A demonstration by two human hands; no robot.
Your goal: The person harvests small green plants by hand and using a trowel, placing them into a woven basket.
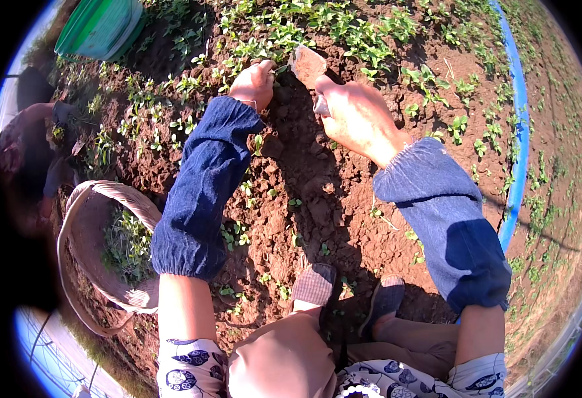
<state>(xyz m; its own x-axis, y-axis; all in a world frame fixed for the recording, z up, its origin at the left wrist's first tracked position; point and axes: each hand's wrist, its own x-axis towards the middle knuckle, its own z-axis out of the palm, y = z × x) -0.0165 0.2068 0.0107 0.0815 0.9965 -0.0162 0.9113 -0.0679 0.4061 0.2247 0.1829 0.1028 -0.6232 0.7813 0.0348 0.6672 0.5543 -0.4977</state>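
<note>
My right hand [355, 117] grips the handle of a small hand trowel [309, 65], its soil-covered metal blade tilted up at the edge of a patch of green seedlings [370, 30]. Just left of the blade, my left hand [255, 84] has its fingers closed on a green seedling [282, 68] close to the soil. The seedling's lower part cannot be made out. Loose brown clods [316, 149] and scattered small plants lie below both hands, between my forearms.
A woven basket [107, 186] holding pulled greens [129, 244] stands at my left. A green bucket [103, 30] is at the upper left. A blue hose [520, 124] runs along the right. Another person's gloved hands [63, 113] are at the far left. My shoes [315, 284] rest on the soil.
</note>
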